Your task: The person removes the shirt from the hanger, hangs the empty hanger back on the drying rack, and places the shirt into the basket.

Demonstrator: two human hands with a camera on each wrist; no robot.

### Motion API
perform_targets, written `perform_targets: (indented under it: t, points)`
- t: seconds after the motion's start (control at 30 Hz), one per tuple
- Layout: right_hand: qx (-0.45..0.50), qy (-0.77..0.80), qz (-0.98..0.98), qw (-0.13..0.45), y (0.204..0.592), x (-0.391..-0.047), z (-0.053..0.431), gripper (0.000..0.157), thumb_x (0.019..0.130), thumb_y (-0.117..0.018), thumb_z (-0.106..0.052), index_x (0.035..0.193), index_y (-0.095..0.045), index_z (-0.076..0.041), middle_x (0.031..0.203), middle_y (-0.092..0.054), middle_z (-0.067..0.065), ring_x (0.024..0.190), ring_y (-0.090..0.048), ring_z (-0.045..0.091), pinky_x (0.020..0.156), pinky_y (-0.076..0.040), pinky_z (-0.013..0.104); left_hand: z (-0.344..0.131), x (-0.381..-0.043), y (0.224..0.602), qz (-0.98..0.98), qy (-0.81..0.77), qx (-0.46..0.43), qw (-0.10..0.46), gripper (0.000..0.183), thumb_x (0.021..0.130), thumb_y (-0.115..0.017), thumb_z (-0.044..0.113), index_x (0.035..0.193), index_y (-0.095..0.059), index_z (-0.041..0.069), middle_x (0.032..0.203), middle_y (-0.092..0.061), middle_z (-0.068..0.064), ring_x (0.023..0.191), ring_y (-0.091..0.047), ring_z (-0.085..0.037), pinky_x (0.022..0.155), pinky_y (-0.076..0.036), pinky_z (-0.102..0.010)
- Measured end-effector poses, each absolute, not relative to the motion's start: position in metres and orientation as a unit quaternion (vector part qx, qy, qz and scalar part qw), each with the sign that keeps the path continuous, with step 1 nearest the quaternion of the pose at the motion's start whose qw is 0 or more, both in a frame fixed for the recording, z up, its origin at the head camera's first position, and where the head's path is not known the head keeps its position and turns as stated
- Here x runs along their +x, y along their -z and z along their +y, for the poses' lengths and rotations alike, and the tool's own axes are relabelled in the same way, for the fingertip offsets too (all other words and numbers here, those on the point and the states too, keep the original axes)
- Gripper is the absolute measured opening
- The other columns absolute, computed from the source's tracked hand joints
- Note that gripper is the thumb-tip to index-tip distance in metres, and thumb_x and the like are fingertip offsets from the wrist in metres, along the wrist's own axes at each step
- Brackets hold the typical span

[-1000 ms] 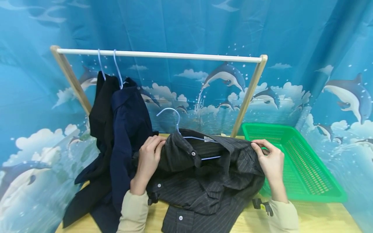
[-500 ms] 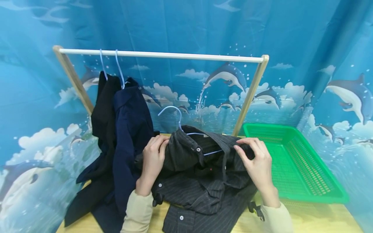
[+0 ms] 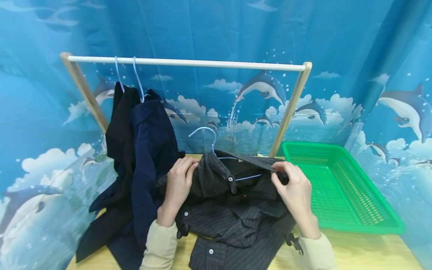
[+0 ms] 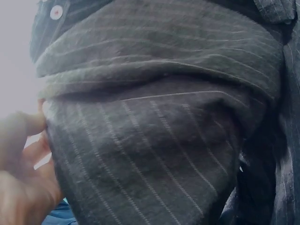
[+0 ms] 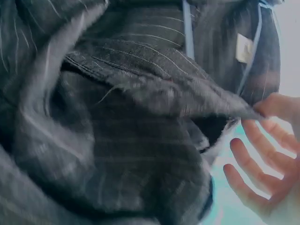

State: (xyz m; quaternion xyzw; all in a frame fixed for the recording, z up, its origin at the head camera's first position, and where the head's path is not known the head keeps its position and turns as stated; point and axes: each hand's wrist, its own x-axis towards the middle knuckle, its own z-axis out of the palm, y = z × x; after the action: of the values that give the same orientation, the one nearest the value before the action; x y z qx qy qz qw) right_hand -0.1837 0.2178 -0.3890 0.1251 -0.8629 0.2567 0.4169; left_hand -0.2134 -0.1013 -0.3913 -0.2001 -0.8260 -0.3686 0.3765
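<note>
A dark pinstriped button shirt (image 3: 236,225) is held up over the table, its collar end raised and its lower part lying in folds. Inside its neck sits a light blue hanger (image 3: 214,140), the hook free above the collar. My left hand (image 3: 177,187) pinches the shirt at the shoulder on the left. On the other side my right hand (image 3: 295,191) pinches the shirt's edge between thumb and forefinger, the other fingers spread in the right wrist view. A pale label (image 5: 243,48) shows inside the neck there.
Behind stands a rack with a white rail (image 3: 189,63) and wooden posts. Black trousers (image 3: 119,127) and a navy garment (image 3: 152,135) hang at its left on blue hangers. A green basket (image 3: 371,228) stands at right on the wooden table (image 3: 364,251).
My right hand has moved left along the shirt, away from the shoulder toward the neck opening. The hanger's hook has shifted slightly right. My left hand keeps its grip.
</note>
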Motion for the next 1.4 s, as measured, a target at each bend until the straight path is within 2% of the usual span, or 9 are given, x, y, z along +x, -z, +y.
perform_targets:
  t: [0.13, 0.27, 0.37, 0.53, 0.67, 0.8, 1.03, 1.27, 1.4]
  points:
    - [0.083, -0.243, -0.859, 0.442, 0.383, -0.183, 0.231, 0.018, 0.084, -0.075, -0.004, 0.100, -0.075, -0.012, 0.090, -0.074, 0.006, 0.077, -0.068, 0.025, 0.062, -0.047, 0.040, -0.098, -0.214, 0.392, -0.838, 0.353, -0.223, 0.352, 0.011, 0.098, -0.064, 0.013, 0.093, -0.073, 0.009, 0.089, -0.070, -0.004, 0.084, -0.064, -0.024, 0.077, -0.054, -0.041]
    - [0.056, -0.242, -0.851, 0.463, 0.378, -0.182, 0.244, 0.017, 0.086, -0.075, -0.004, 0.099, -0.079, -0.014, 0.087, -0.073, 0.006, 0.073, -0.067, 0.025, 0.060, -0.041, 0.027, -0.096, -0.212, 0.392, -0.843, 0.347, -0.239, 0.334, 0.013, 0.099, -0.063, 0.016, 0.094, -0.073, 0.009, 0.092, -0.071, -0.003, 0.084, -0.064, -0.023, 0.077, -0.054, -0.040]
    - [0.043, -0.251, -0.844, 0.471, 0.375, -0.182, 0.253, 0.018, 0.087, -0.075, -0.002, 0.098, -0.081, -0.014, 0.087, -0.074, 0.007, 0.071, -0.066, 0.024, 0.061, -0.037, 0.018, -0.096, -0.212, 0.390, -0.842, 0.348, -0.244, 0.334, 0.013, 0.099, -0.063, 0.016, 0.095, -0.074, 0.009, 0.093, -0.071, -0.003, 0.086, -0.065, -0.023, 0.077, -0.054, -0.040]
    - [0.031, -0.261, -0.839, 0.476, 0.371, -0.182, 0.262, 0.021, 0.086, -0.076, 0.000, 0.098, -0.083, -0.016, 0.089, -0.075, 0.005, 0.070, -0.062, 0.015, 0.063, -0.037, 0.012, -0.097, -0.212, 0.387, -0.836, 0.355, -0.244, 0.340, 0.012, 0.098, -0.064, 0.014, 0.094, -0.074, 0.009, 0.092, -0.072, -0.003, 0.085, -0.065, -0.022, 0.077, -0.054, -0.039]
    - [0.030, -0.256, -0.843, 0.473, 0.371, -0.182, 0.265, 0.021, 0.086, -0.078, -0.003, 0.097, -0.084, -0.019, 0.089, -0.075, 0.003, 0.069, -0.060, 0.013, 0.062, -0.030, 0.006, -0.097, -0.211, 0.383, -0.824, 0.373, -0.249, 0.346, 0.012, 0.098, -0.065, 0.015, 0.094, -0.074, 0.008, 0.091, -0.071, -0.003, 0.085, -0.065, -0.021, 0.077, -0.054, -0.038]
    - [0.034, -0.250, -0.849, 0.465, 0.374, -0.184, 0.265, 0.020, 0.086, -0.079, -0.003, 0.094, -0.084, -0.021, 0.091, -0.075, 0.002, 0.068, -0.062, 0.018, 0.061, -0.029, 0.005, -0.099, -0.209, 0.381, -0.804, 0.395, -0.256, 0.363, 0.010, 0.097, -0.066, 0.010, 0.094, -0.074, 0.006, 0.089, -0.071, -0.004, 0.085, -0.065, -0.021, 0.077, -0.054, -0.038]
    - [0.043, -0.249, -0.860, 0.444, 0.380, -0.186, 0.263, 0.021, 0.086, -0.079, -0.001, 0.092, -0.084, -0.020, 0.093, -0.075, 0.003, 0.072, -0.068, 0.024, 0.064, -0.042, 0.015, -0.102, -0.210, 0.382, -0.795, 0.414, -0.255, 0.362, 0.010, 0.097, -0.065, 0.008, 0.093, -0.074, 0.004, 0.089, -0.071, -0.007, 0.086, -0.066, -0.022, 0.075, -0.053, -0.037]
    - [0.055, -0.262, -0.871, 0.413, 0.383, -0.188, 0.258, 0.027, 0.087, -0.074, 0.004, 0.095, -0.084, -0.019, 0.093, -0.074, 0.003, 0.072, -0.070, 0.026, 0.065, -0.040, 0.006, -0.102, -0.210, 0.384, -0.783, 0.435, -0.251, 0.367, 0.011, 0.097, -0.065, 0.008, 0.093, -0.075, 0.004, 0.090, -0.072, -0.007, 0.086, -0.066, -0.021, 0.074, -0.051, -0.032]
    - [0.069, -0.254, -0.877, 0.401, 0.383, -0.187, 0.254, 0.030, 0.090, -0.068, 0.005, 0.100, -0.083, -0.019, 0.097, -0.074, 0.003, 0.064, -0.064, 0.020, 0.057, -0.038, 0.012, -0.103, -0.211, 0.385, -0.781, 0.444, -0.236, 0.370, 0.010, 0.096, -0.066, 0.006, 0.092, -0.074, 0.004, 0.089, -0.072, -0.007, 0.084, -0.066, -0.020, 0.074, -0.049, -0.025]
